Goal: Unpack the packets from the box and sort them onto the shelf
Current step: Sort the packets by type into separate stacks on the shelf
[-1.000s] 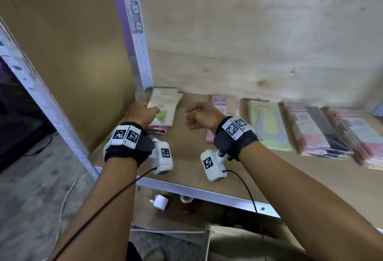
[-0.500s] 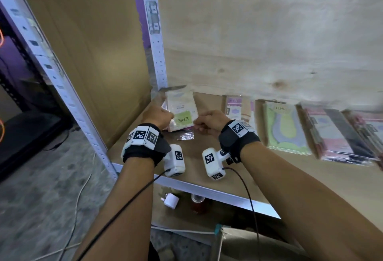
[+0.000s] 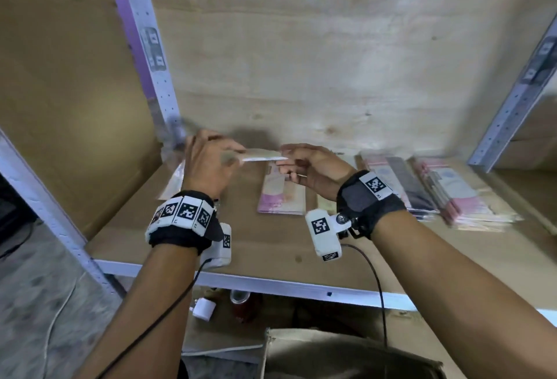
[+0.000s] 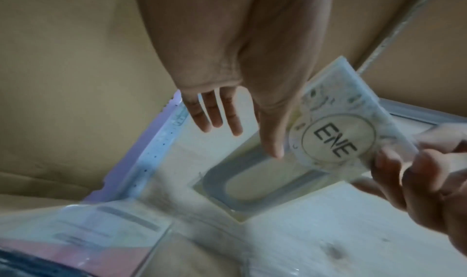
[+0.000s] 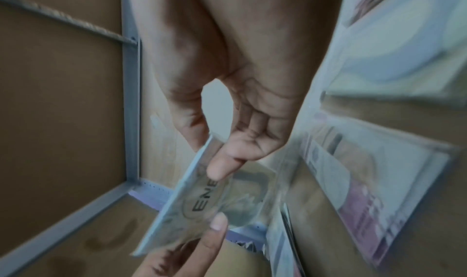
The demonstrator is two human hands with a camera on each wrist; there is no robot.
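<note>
Head view: the packet [image 3: 262, 157] is held edge-on between your hands, above the shelf [image 3: 271, 243]; your right hand [image 3: 313, 167] pinches one end, your left hand [image 3: 208, 164] thumb-pinches the other; packet piles [image 3: 446, 192] lie beyond your right hand; the box [image 3: 331, 348] sits below your wrists, contents hidden.

Bare shelf board [image 3: 271, 246] along the front, packet stacks [image 3: 458, 195] lining the back right, upright post [image 3: 150, 77] back left.

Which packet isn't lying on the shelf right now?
The pale EVE packet, raised between the left hand and right hand; the other packets lie flat on the shelf.
</note>
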